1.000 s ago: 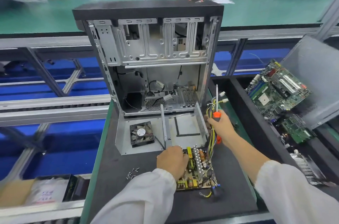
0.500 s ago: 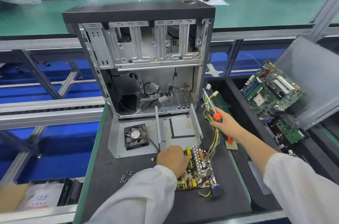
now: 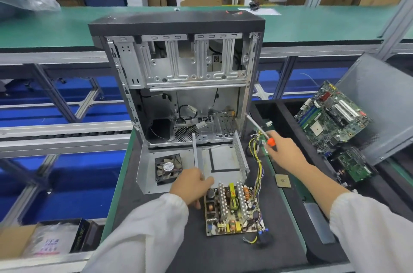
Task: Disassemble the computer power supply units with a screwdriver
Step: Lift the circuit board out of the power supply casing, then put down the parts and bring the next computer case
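The bare power supply circuit board lies on the black mat, its yellow and black wire bundle running up to the right. The opened metal power supply housing with its black fan lies just behind the board. My left hand rests at the board's upper left corner, fingers curled against its edge and the housing wall. My right hand grips an orange-handled screwdriver, shaft pointing up-left, over the wires to the right of the housing.
An empty computer case stands upright behind the housing. A CPU chip lies on the mat's right edge. Motherboards lean in a black bin on the right. A box of bagged items sits lower left.
My right hand has carried the screwdriver outward to the right, away from the housing, tilting its shaft up-left. My left hand stays at the board's corner. The view has moved closer.
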Demonstrator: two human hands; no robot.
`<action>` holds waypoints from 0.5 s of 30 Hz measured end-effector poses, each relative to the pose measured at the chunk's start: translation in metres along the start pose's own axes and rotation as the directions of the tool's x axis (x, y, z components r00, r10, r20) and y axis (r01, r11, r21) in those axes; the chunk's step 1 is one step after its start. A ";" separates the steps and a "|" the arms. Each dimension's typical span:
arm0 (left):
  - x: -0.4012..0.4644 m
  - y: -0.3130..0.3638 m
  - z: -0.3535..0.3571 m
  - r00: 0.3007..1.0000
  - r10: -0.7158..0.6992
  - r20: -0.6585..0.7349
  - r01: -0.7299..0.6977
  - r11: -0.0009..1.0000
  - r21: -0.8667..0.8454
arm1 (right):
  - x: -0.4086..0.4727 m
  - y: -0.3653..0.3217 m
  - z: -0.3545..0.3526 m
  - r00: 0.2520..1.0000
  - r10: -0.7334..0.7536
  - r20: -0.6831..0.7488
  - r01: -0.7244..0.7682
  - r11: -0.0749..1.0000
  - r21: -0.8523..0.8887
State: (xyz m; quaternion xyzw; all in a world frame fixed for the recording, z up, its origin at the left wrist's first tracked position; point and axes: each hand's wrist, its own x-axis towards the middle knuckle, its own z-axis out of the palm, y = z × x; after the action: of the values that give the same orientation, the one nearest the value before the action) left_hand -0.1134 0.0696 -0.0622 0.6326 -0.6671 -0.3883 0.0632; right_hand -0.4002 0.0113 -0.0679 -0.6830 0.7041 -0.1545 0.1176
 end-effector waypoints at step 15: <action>-0.081 -0.001 -0.057 0.976 0.218 0.008 -0.109 0.517 -0.849 | -0.141 -0.228 0.002 0.988 -0.145 -0.045 0.139 0.751 0.646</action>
State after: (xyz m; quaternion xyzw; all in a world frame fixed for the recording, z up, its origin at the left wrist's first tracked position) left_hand -0.0646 0.1177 0.0095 0.4348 -0.4554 -0.6890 0.3589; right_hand -0.1829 0.1475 0.0098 -0.6525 0.5532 -0.3934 0.3367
